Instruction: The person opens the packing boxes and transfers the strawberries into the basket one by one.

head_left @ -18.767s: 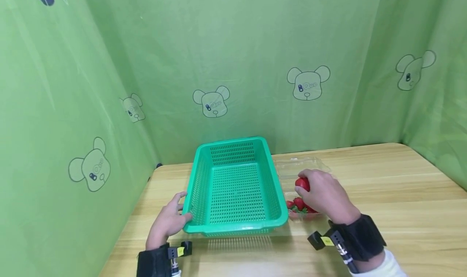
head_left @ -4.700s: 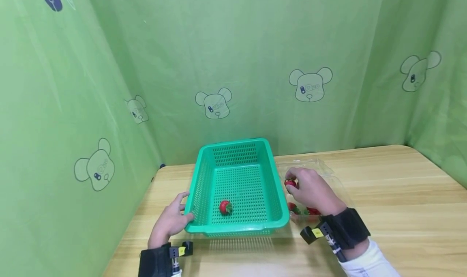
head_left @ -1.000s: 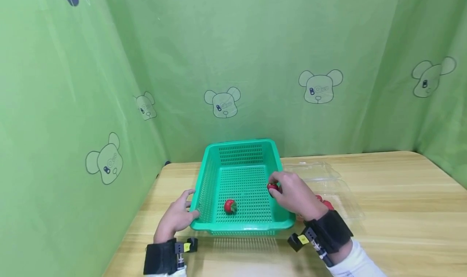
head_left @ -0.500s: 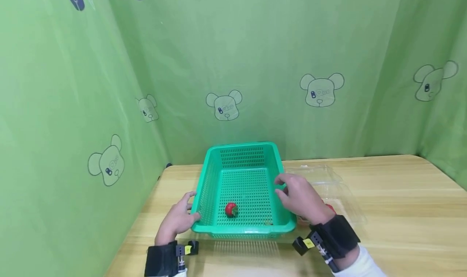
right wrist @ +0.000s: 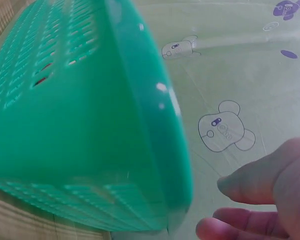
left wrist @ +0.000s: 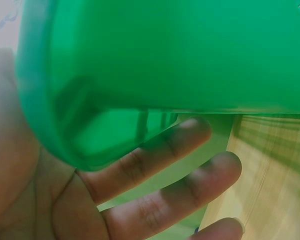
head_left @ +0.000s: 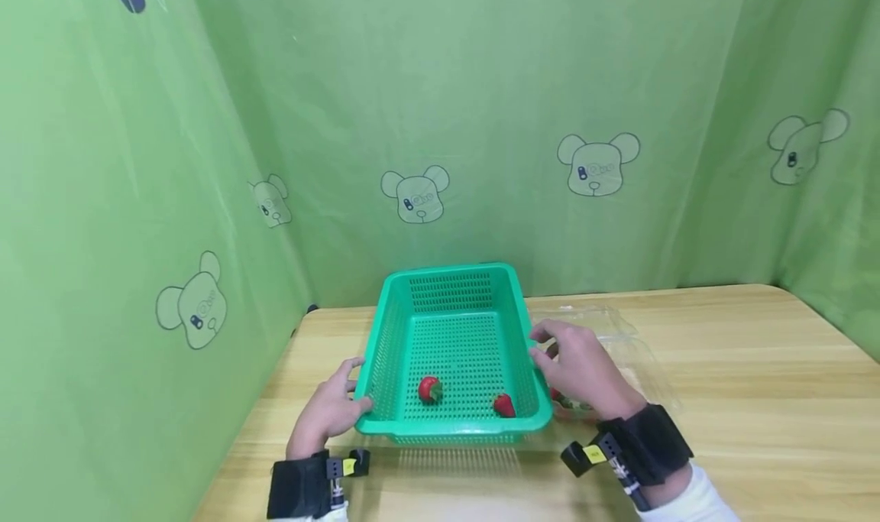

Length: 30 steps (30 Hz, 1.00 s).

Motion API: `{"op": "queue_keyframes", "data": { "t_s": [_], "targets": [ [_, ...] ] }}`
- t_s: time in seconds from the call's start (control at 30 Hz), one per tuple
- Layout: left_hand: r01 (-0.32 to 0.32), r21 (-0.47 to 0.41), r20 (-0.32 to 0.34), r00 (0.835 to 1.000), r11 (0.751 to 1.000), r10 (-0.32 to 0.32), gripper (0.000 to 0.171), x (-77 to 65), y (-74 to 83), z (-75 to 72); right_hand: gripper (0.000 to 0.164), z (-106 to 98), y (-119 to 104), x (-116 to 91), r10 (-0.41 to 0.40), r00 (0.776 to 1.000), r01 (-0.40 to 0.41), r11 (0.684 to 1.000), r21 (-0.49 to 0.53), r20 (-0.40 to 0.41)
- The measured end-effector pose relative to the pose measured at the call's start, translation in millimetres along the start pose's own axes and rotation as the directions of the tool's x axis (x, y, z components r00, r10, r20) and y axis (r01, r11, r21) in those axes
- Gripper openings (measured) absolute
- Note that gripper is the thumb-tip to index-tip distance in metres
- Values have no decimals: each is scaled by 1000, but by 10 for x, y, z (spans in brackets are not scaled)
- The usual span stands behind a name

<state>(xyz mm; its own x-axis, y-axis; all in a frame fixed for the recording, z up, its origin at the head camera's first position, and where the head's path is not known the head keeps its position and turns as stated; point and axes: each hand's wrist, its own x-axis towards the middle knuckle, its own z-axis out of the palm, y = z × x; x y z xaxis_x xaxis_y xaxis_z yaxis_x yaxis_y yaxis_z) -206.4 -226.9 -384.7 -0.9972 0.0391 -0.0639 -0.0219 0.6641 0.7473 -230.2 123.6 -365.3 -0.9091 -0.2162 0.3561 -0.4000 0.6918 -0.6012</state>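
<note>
A green plastic basket (head_left: pixel 454 429) with perforated walls stands tilted toward me on the table. Two strawberries lie inside: one strawberry (head_left: pixel 429 390) left of centre, another strawberry (head_left: pixel 504 405) in the near right corner. My left hand (head_left: pixel 328 411) holds the basket's near left corner, thumb over the rim, fingers (left wrist: pixel 175 195) spread along the outside. Just over the right rim hovers my right hand (head_left: pixel 577 365), thumb and fingers apart with nothing between them. Beneath it sits a clear plastic clamshell box (head_left: pixel 635 354), partly hidden, with more strawberries (head_left: pixel 555 394) in its near part.
The wooden table (head_left: pixel 756 377) stretches away to the right of the box. A green curtain (head_left: pixel 481 109) with bear-head prints hangs behind and on both sides. The box's open lid (head_left: pixel 591 319) lies toward the back.
My right hand brought a second strawberry over the basket, let it go into the near right corner, then drew back right toward the box. Earlier the basket was bare; my left hand stayed.
</note>
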Motion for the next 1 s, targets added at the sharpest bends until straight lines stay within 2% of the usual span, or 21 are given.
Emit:
{"op": "queue_keyframes", "data": {
  "t_s": [0.13, 0.43, 0.57, 0.73, 1.0],
  "targets": [
    [4, 4, 4, 1000, 1000, -4, 66, -17, -9, -3, 18, -29, 52, -40, 35, 999, -35, 999, -9, -3],
    [18, 6, 12, 1000, 1000, -18, 67, -39, -33, 12, 16, -68, 223, -89, 36, 999, -38, 996, -75, -27],
    [24, 7, 16, 1000, 1000, -24, 66, -68, -49, 23, 17, -58, 312, -115, 43, 999, -42, 993, -111, 3],
    [42, 19, 33, 999, 999, -42, 67, -121, -79, 25, 20, -34, 404, -159, 69, 994, -58, 990, -125, 87],
    [10, 15, 2, 1000, 1000, -10, 66, -20, 2, -8, 22, -130, 492, -39, 96, 986, -71, 981, -182, 132]
  ]
}}
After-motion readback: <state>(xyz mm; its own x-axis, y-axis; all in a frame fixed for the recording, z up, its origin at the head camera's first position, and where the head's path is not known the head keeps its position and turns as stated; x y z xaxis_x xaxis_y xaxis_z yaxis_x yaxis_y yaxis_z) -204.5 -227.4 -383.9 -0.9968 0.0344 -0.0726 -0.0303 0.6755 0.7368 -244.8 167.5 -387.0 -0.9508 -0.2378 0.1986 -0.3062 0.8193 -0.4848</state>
